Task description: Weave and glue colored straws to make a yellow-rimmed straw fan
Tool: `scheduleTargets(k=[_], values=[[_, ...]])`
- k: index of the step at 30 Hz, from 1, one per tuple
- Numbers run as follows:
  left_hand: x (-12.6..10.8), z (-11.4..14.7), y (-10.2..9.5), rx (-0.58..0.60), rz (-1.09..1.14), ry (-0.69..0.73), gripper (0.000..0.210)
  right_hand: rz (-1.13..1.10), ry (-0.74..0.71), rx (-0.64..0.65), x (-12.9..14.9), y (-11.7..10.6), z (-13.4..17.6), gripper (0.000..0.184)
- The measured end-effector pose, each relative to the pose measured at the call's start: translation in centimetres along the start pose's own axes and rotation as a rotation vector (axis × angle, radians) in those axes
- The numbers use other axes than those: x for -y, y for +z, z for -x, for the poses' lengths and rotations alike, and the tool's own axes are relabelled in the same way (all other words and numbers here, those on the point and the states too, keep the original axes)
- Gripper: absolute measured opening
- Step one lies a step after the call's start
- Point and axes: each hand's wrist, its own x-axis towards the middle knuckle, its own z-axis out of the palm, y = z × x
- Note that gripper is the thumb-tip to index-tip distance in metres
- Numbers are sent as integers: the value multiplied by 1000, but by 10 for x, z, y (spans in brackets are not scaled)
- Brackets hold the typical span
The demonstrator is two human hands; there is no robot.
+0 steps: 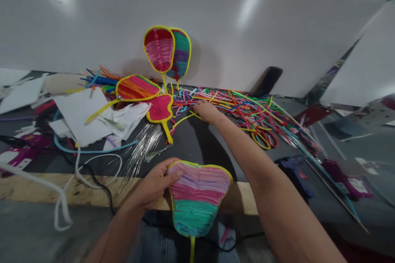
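Note:
My left hand [159,183] is closed on the upper left edge of a hand fan [197,193] made of pipe cleaners. Its face is banded in pink, lilac, magenta and teal inside a yellow rim, and the yellow handle points down toward my lap. My right hand [206,111] reaches across the table into a tangled pile of coloured pipe cleaners [247,109]. Its fingers are bent down and together among the strands; what they pinch is hidden. A yellow pipe cleaner [182,119] lies beside the fingertips.
Two similar fans [159,49] lean against the grey-white panel [216,16]. An orange-red fan [138,88] and a pink fan [160,109] lie left of the pile, near white paper [80,115] and silver tinsel [145,144]. A phone [268,81] stands propped; a purple glue gun [345,178] lies right.

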Motion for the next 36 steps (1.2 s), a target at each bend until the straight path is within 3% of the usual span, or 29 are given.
scheduleTargets(k=[5,9,15,19,22,24,28,32,36], values=[[0,-1,1,-4,-2,33,36,-17,79,-65,4,3,17,33],[1,-1,0,-1,-12,38,36,-86,190,-194,4,-8,24,27],[2,-3,-2,-21,-48,57,35,-238,420,-463,-29,-48,32,40],[2,-5,-2,-32,-80,65,34,-298,535,-616,-52,-82,49,39],[0,-4,-1,-5,-149,69,36,-301,522,-723,-53,-105,77,44],[-3,-2,-1,23,-265,77,37,-280,426,-759,-42,-113,103,41],[-17,8,0,-17,-679,180,35,-239,115,-630,0,-97,167,20],[-32,15,8,-284,-1077,451,34,-149,-86,-498,41,-59,219,22],[-41,3,16,-136,-1264,606,32,-95,-42,-489,60,-38,245,25]])
